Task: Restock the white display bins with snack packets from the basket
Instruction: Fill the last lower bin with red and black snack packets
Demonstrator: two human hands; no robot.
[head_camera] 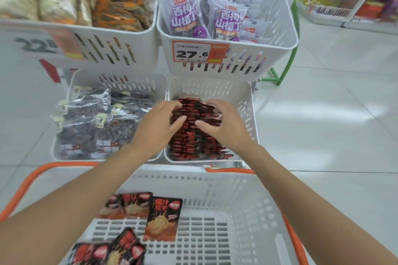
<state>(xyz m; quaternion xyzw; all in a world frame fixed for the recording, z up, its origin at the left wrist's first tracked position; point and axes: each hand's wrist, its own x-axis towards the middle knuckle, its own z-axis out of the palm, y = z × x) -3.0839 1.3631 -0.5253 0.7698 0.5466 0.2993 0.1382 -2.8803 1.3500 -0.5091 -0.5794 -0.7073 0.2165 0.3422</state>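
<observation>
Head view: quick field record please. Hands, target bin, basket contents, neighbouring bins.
left hand: grips the left side of the red packet stack
right hand: grips the stack's right side
red packet stack: packets on edge, in a row inside the lower right bin
basket: orange-rimmed, nearest the camera; several red-black loose packets lie on its floor
lower left bin: clear bags of dark snacks
upper right bin: purple packets; price tag reads 27.6
upper left bin: orange packets, blurred

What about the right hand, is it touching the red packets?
Touching. The head view shows the right hand curled over the red packets in the white bin, thumb against them.
</observation>
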